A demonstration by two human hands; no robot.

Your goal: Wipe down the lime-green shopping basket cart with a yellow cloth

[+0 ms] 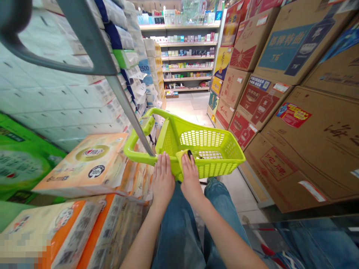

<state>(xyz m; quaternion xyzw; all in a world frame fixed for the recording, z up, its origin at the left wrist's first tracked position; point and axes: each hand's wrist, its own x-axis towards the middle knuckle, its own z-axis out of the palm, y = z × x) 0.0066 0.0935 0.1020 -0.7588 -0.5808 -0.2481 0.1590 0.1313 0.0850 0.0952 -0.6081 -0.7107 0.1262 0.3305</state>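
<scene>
A lime-green plastic shopping basket cart [207, 162] stands in front of my knees, with slotted walls and a looped handle at its left end. My left hand [163, 177] lies on its near rim, fingers stretched out side by side, thumb hidden. Just right of it, my right hand [191, 179] presses a yellow cloth [181, 155] against the same rim. Only a small part of the cloth shows around the fingers, beside a small dark patch. A grey metal pole [131, 112] with a large grey handle [84, 37] rises from the cart's left side.
Packs of tissue paper [86, 160] are stacked close on the left. Cardboard cartons [314, 145] form a wall on the right. A tiled floor [193, 106] leads between them to shelves [187, 56] of small goods. My jeans-clad legs [179, 224] are below the cart.
</scene>
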